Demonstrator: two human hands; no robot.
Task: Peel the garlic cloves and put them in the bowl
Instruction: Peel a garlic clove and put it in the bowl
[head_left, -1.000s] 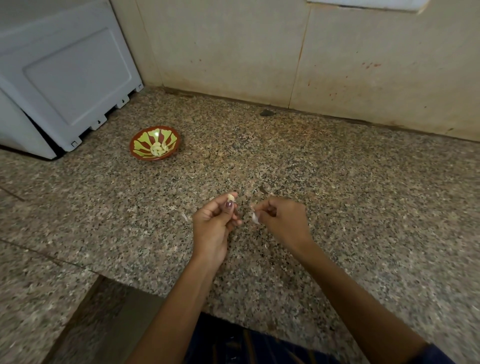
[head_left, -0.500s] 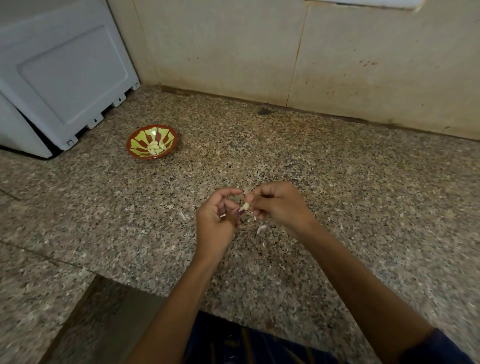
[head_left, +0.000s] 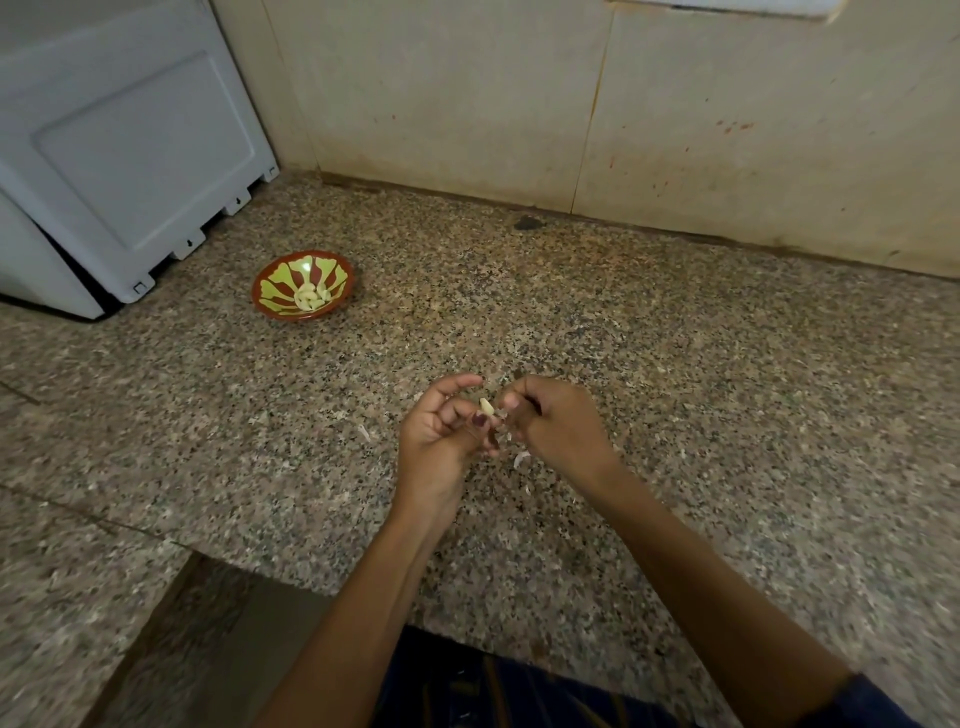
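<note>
A small pale garlic clove (head_left: 486, 406) sits between my two hands above the granite counter (head_left: 675, 364). My left hand (head_left: 439, 436) pinches the clove with thumb and fingers. Fingertips of my right hand (head_left: 556, 421) are curled and pressed against the clove from the right. A red bowl with a green pattern (head_left: 270, 299) stands at the far left, well away from both hands, and several peeled cloves (head_left: 310, 297) lie in it.
Scraps of garlic skin (head_left: 521, 458) lie on the counter under and around my hands. A white appliance (head_left: 119, 156) stands at the back left behind the bowl. A tiled wall (head_left: 571, 104) closes the back. The counter's front edge runs just below my forearms.
My hands were apart, the left with the clove and the right with a bit of skin. They have come together on the clove, and the skin scrap now lies on the counter.
</note>
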